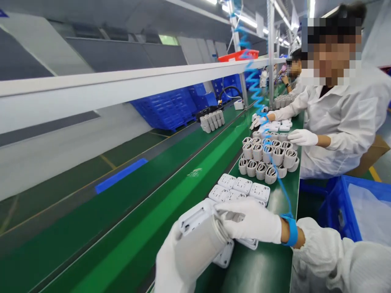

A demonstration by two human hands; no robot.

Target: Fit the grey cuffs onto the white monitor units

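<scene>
My left hand (171,262), in a white glove, is wrapped around a white power socket block (195,217) and a pale grey roll (197,250), which looks like a coiled cord and lies against the block. The block is tilted, with a slot in its upper face. My gloved right hand (255,221), with a blue wrist strap (290,230), has its fingers closed at the right end of the roll, by the block's corner; its fingertips are partly hidden. Under and behind my hands, several white socket blocks (242,185) lie in rows on the green bench.
Stacked grey rolls (269,156) stand farther along the bench. A green conveyor belt (146,219) runs along the left. A coiled blue cord (255,87) hangs down to the wrist strap. A co-worker (342,110) sits at the right, behind a blue bin (345,203).
</scene>
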